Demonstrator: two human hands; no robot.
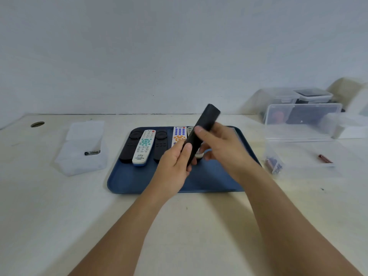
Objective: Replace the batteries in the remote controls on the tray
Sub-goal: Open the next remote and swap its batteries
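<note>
Both hands are up over the blue tray [127, 182], clamped on one black remote [201, 132] that is held tilted, its far end pointing up and away. The left hand [175, 168] grips its near end with the thumb lying along the body; the right hand [221, 144] closes over its middle.

Five more remotes lie side by side on the tray's far half: a black one [130, 146], a white one with teal buttons [143, 147], a second black one [160, 145], a white one with blue and orange buttons [178, 135], and a pale one [190, 129] mostly hidden behind the hands. The print on the white remotes is too small to read.

Left of the tray, one dark battery [92, 152] lies in a clear open case [83, 148]; its label is unreadable. To the right, an open clear box [302, 126] holds what look like several reddish batteries [273, 164] in a corner, and one more reddish battery [325, 158] lies apart.
</note>
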